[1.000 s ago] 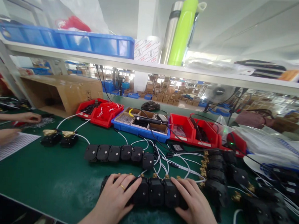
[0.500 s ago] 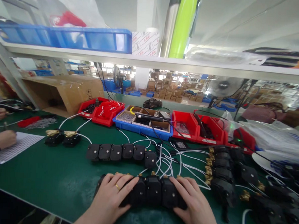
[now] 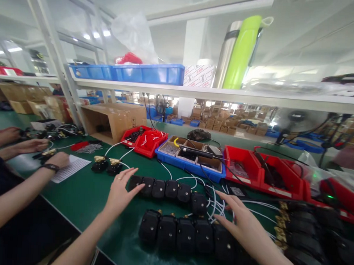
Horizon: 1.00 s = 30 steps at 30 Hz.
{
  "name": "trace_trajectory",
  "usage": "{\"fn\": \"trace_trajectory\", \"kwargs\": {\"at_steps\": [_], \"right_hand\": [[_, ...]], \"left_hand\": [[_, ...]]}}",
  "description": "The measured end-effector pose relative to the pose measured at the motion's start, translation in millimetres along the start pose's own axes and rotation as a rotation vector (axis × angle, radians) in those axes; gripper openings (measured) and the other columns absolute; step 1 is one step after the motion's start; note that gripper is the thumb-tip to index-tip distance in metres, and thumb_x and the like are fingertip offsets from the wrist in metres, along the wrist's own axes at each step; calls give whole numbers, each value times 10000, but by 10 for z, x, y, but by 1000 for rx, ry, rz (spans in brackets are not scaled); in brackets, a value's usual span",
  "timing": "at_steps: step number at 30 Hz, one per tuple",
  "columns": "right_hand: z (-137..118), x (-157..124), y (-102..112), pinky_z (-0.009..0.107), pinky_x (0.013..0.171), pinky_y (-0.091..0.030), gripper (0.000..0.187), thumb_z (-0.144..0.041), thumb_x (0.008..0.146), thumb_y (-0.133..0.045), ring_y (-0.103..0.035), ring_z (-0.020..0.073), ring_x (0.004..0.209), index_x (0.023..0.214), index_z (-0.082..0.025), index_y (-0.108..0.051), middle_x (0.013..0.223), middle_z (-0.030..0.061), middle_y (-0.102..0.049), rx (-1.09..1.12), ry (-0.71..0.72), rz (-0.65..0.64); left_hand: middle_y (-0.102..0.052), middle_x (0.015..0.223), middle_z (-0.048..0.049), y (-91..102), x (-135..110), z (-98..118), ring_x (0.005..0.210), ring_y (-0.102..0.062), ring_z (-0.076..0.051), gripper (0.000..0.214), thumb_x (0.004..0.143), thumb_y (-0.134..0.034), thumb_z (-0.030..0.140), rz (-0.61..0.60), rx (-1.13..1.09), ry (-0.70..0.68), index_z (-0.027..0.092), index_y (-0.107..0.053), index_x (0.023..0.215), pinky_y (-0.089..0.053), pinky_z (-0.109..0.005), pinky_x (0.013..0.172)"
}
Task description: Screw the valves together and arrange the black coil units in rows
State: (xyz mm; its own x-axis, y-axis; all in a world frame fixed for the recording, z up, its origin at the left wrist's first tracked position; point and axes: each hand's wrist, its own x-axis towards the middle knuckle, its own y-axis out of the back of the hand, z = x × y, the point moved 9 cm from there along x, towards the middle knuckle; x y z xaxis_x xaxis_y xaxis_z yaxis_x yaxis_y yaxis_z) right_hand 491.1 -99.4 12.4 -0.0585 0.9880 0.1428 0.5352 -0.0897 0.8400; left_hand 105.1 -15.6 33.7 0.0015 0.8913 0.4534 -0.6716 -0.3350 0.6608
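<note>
My left hand (image 3: pixel 120 191) and right hand (image 3: pixel 240 218) have spread grips, the right partly hiding the near row of black boxy housings (image 3: pixel 185 235) on the green tabletop (image 3: pixel 124 228). The far blue plastic tray (image 3: pixel 175 160) holds parts I can't make out from here. The row runs left-right, brass fittings (image 3: pixel 160 212) facing far.

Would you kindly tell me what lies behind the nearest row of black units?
Another row of black units and some white cables show there; whatever the right hand covers is hidden.
</note>
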Motion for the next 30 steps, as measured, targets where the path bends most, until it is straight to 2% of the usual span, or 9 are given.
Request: {"fn": "trace_trajectory", "kwargs": {"at_steps": [1, 4, 6, 9, 11, 15, 17, 26, 30], "right_hand": [[-92, 142, -103, 345, 890, -529, 607, -370, 888, -619, -656, 213, 963, 1458, -285, -430, 1348, 86, -536, 6, -5, -82], [-329, 517, -304, 316, 835, -510, 627, -338, 739, -787, -653, 229, 935, 1330, -276, -585, 1192, 67, -616, 12, 44, -180], [-337, 708, -344, 326, 830, -492, 439, -306, 717, -802, -646, 257, 951, 1136, -229, -694, 1049, 70, -654, 6, 43, -169], [-202, 882, -326, 316, 778, -482, 145, -266, 831, -684, -644, 231, 858, 947, -182, -707, 871, 58, -666, 27, 2, -138], [-111, 936, -341, 292, 731, -491, 175, -251, 837, -680, -646, 204, 803, 996, -180, -694, 871, 48, -674, 70, -27, -153], [-14, 959, -497, 251, 560, -514, 452, -247, 735, -782, -648, 158, 635, 1167, -193, -657, 979, 57, -686, 192, -88, -275], [32, 963, -527, 241, 513, -518, 454, -234, 735, -771, -646, 152, 606, 1171, -183, -657, 995, 69, -683, 235, -111, -304], [440, 938, -273, 262, 489, -544, 505, -169, 661, -762, -685, 208, 676, 1162, -169, -697, 1078, 113, -683, 261, -193, -264], [446, 903, -20, 314, 711, -584, 533, -206, 602, -828, -690, 231, 821, 1127, -203, -733, 1081, 84, -707, 250, -139, -94]], "left_hand": [[-541, 1392, -170, -15, 132, -136, 1317, -457, -385, 701, 724, -690, 527, -20, -3, 40, 163, -575, 1312, -309, -564, 1141], [-676, 1201, -122, -226, 336, -341, 1122, -630, -354, 723, 610, -737, 528, -165, -58, 97, 182, -620, 1234, -494, -473, 993], [-719, 1068, -75, -361, 333, -367, 994, -683, -317, 626, 612, -730, 539, -226, -84, 123, 201, -641, 1132, -542, -412, 893], [-708, 1027, -71, -455, 258, -357, 963, -676, -315, 546, 643, -704, 554, -234, -88, 164, 203, -617, 1052, -527, -405, 876], [-698, 1034, -72, -482, 215, -345, 969, -667, -316, 531, 664, -688, 560, -237, -93, 184, 210, -598, 1053, -516, -404, 872], [-690, 1021, -69, -520, 179, -318, 966, -653, -318, 506, 688, -667, 578, -240, -103, 203, 224, -577, 1039, -502, -404, 850], [-683, 1019, -71, -562, 171, -285, 970, -644, -321, 496, 698, -656, 583, -236, -105, 200, 225, -570, 1030, -492, -409, 853], [-664, 1160, -133, -976, 206, -19, 1098, -623, -340, 574, 710, -633, 556, -293, -161, 159, 185, -565, 1142, -485, -446, 949], [-594, 1368, -178, -938, 261, -60, 1256, -571, -343, 792, 709, -567, 610, -329, -218, 152, 137, -498, 1340, -450, -466, 1062]]}}
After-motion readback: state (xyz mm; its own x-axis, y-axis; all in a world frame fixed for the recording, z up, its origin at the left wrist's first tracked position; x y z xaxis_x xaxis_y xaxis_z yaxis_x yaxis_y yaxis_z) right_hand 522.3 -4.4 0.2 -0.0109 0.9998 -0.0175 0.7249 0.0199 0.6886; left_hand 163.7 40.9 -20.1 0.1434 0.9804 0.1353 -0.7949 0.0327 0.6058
